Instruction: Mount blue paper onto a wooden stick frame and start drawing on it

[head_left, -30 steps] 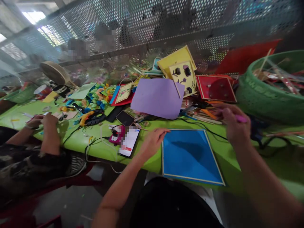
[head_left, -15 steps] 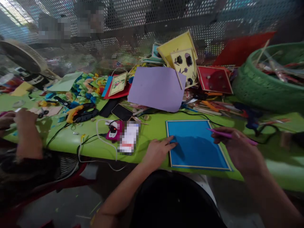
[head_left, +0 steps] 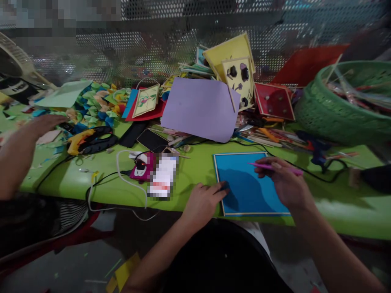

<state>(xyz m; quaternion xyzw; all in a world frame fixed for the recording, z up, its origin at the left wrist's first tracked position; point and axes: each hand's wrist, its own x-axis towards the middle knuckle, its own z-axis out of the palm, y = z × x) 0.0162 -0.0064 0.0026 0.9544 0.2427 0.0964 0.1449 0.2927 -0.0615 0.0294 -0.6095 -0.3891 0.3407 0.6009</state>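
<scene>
A blue sheet (head_left: 241, 179) edged with thin pale wooden strips lies flat at the table's front edge. My left hand (head_left: 203, 201) rests at its left border with the fingers stretched out, the tips on the frame. A pink pen (head_left: 277, 167) is gripped in my right hand (head_left: 287, 183), which hovers over the right part of the sheet. The pen's thin tip points left over the blue surface, seemingly above it. My right hand and forearm hide the sheet's right border.
Left of the sheet lie a phone (head_left: 163, 175), a purple power bank (head_left: 143, 167) and a white cable. Behind stand a purple sheet (head_left: 198, 108), framed pictures and a green basket (head_left: 345, 106). A glue gun (head_left: 314, 150) lies right. A co-worker's arm (head_left: 18, 150) reaches in from the left.
My right hand with the pen has moved left, further over the blue sheet. My left hand stays at the left border. The co-worker's arm has reached forward toward the scissors.
</scene>
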